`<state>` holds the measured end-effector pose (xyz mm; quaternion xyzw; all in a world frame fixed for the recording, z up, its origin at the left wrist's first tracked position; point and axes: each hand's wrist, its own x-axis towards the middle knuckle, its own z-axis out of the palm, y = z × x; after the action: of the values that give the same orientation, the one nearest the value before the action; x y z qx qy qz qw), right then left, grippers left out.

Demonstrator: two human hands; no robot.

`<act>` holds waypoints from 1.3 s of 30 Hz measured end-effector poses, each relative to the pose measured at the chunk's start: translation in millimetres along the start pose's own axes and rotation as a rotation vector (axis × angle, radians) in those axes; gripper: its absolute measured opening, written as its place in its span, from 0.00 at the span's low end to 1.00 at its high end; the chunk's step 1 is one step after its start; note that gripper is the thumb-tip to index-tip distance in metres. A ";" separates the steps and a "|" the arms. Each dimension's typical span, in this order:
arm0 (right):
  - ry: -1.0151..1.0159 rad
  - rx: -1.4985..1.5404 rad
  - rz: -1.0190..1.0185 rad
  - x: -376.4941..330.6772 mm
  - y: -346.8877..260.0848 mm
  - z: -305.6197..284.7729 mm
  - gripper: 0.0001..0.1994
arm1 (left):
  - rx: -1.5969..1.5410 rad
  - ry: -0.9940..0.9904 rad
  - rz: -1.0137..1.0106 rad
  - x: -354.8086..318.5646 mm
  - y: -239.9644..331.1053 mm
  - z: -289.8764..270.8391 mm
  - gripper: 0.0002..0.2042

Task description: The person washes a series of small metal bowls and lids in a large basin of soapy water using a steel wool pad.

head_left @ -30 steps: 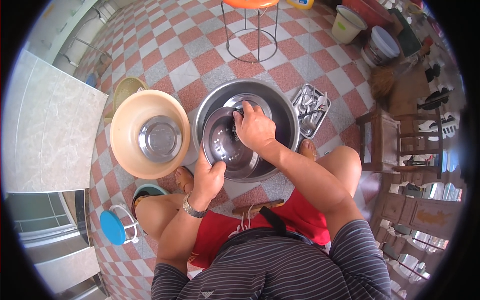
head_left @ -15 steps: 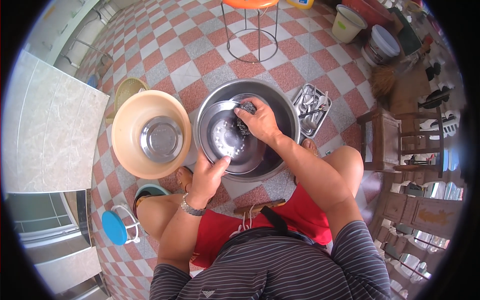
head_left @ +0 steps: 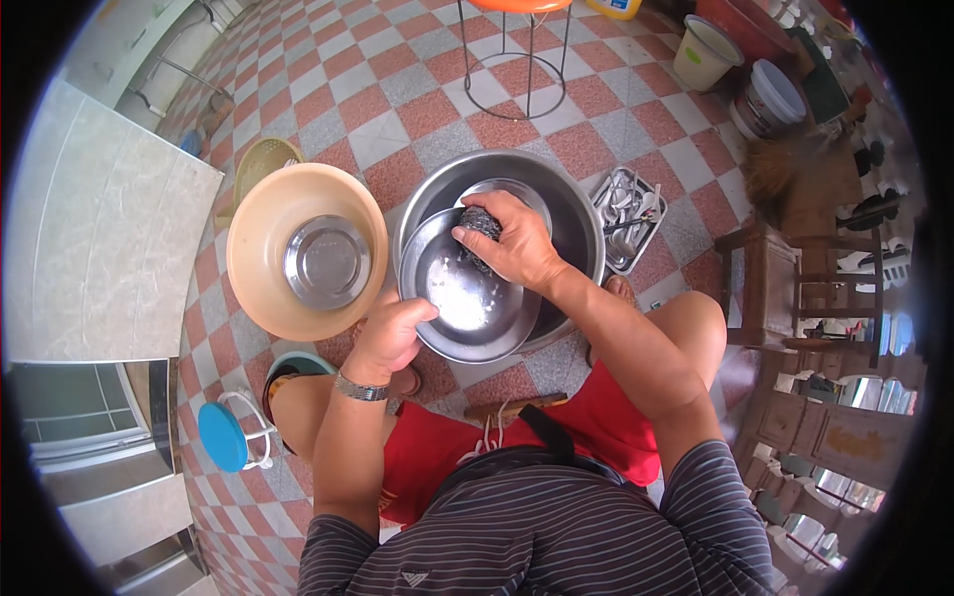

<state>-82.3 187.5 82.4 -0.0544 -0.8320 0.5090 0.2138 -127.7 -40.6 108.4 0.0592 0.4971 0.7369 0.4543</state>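
Your left hand (head_left: pixel 390 336) is closed on the near-left rim of the steel bowl (head_left: pixel 467 288), thumb over the edge, fingers prob. underneath, though the view hides them. Your right hand (head_left: pixel 512 243) is curled tight around a dark wire scourer (head_left: pixel 481 226), pressing it against the bowl's upper inside wall.

The bowl sits at frame centre, inside the big steel basin (head_left: pixel 571 214), tilted so its mouth faces up and toward you, near rim lifted. It's round, so no real long axis; the tilt runs from lower left up to the scourer.

Handling, as I judge it: thin steel, stiff, light, won't break, but wet w/ white suds (head_left: pixel 459 298) in the bottom, so expect it slick. The rim is your only sure hold; a pinch over the lip like your left has now looks right. Scourer is springy and rough, easy to keep hold of in a fist.

Round about: 1 tan plastic basin (head_left: pixel 260 214) at centre left w/ a 2nd steel bowl (head_left: pixel 326 261) inside it; a tray of cutlery (head_left: pixel 628 204) just right of the big basin; a stool (head_left: pixel 517 45) w/ wire legs at the top; checkered floor tiles (head_left: pixel 397 109) under everything.
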 end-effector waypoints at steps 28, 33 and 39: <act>0.099 0.052 0.000 -10.9 -22.5 18.9 0.21 | 0.571 -0.005 0.163 3.7 -19.6 14.5 0.29; -0.081 0.166 -0.266 -21.8 -39.3 26.9 0.20 | 0.487 0.028 0.092 2.4 -24.0 1.3 0.26; 0.129 -0.058 -0.181 -1.1 -16.7 13.8 0.20 | 0.450 0.024 0.126 -2.8 -20.6 14.1 0.24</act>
<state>-84.9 167.9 91.2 -0.0179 -0.8323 0.4587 0.3106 -105.9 -31.2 100.2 0.1810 0.6494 0.6351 0.3770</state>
